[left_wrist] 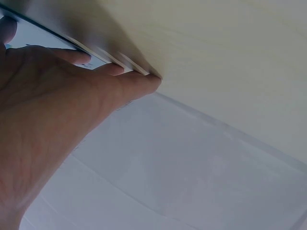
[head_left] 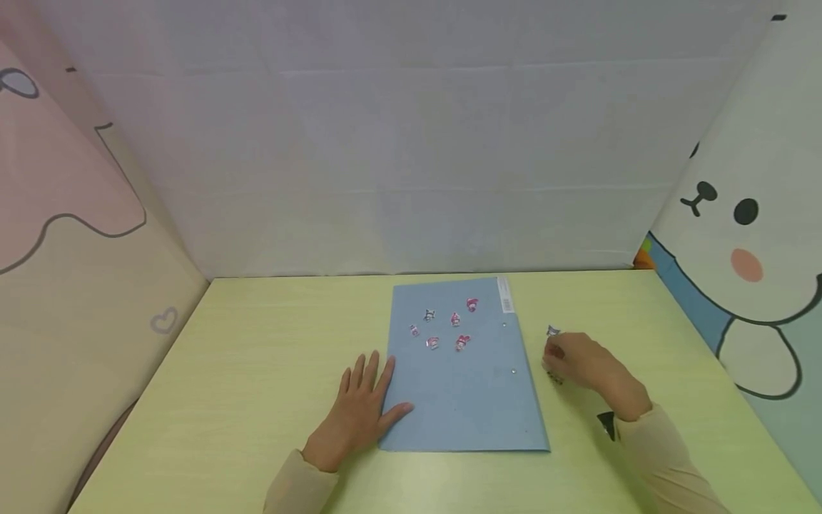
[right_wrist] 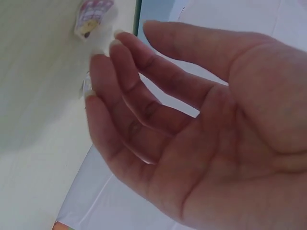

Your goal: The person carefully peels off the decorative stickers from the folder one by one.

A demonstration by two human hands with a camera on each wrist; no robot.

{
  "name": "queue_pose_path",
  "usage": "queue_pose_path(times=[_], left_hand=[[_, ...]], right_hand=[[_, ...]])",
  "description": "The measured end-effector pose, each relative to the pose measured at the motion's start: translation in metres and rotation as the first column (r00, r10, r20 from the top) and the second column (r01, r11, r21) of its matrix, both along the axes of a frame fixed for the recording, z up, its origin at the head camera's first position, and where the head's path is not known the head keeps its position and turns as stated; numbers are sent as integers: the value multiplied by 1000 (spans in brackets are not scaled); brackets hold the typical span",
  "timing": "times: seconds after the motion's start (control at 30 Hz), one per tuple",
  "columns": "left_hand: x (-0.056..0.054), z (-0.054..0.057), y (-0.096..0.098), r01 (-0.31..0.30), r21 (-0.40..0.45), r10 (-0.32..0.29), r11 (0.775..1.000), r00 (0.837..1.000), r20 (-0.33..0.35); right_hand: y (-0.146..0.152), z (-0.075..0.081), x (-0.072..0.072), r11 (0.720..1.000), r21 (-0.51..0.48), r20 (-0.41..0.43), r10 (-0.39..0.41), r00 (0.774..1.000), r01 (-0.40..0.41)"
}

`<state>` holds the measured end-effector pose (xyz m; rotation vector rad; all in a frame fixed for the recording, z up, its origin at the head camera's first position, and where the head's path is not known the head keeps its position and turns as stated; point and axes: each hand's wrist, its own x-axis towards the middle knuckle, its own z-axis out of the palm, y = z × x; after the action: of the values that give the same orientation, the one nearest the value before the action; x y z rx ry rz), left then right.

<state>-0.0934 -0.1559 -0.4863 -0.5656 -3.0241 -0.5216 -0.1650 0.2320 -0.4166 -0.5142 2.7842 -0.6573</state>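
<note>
A light blue folder [head_left: 462, 410] lies flat, with several small cartoon stickers [head_left: 462, 343] on its upper half. My left hand [head_left: 359, 414] rests with spread fingers at the folder's left edge, the thumb over the cover. To the right of the folder, my right hand [head_left: 581, 363] hovers low among loose stickers, fingers loosely bent. One sticker [head_left: 553, 330] shows just beyond it and another sticker [head_left: 555, 378] just below. In the right wrist view the thumb stands apart from the fingers with nothing between them, and a pink-and-white sticker [right_wrist: 93, 18] lies past the fingertips.
A dark, shiny piece [head_left: 606, 423] lies beside the right sleeve, partly covered by it. The folder bears a white barcode label [head_left: 506, 295] at its top right corner. A pale wall sheet [head_left: 411, 178] rises behind the table [head_left: 257, 343], with cartoon-printed sheets at both sides.
</note>
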Motion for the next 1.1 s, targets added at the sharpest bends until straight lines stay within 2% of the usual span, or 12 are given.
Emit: queue_pose_path(times=[0.2, 0.33, 0.47, 0.67, 0.9, 1.1], left_hand=[[0, 1, 0, -9, -2, 9, 1000, 1000, 12], [1, 10, 2, -5, -8, 5, 1000, 999, 32], [2, 17, 4, -9, -23, 10, 1000, 999, 47], [3, 14, 3, 5, 3, -5, 1000, 1000, 22], [4, 20, 5, -16, -33, 18, 999, 998, 63], [5, 20, 5, -16, -33, 18, 999, 998, 54]], right_hand=[[-11, 3, -3, 999, -39, -111, 8, 994, -12], [-19, 5, -5, 999, -46, -156, -19, 988, 12], [-29, 8, -7, 997, -71, -159, -36, 987, 25], [-42, 9, -9, 995, -101, -132, -41, 990, 28], [-51, 3, -13, 993, -117, -176, -5, 984, -16], [-61, 3, -13, 994, -102, -230, 24, 973, -49]])
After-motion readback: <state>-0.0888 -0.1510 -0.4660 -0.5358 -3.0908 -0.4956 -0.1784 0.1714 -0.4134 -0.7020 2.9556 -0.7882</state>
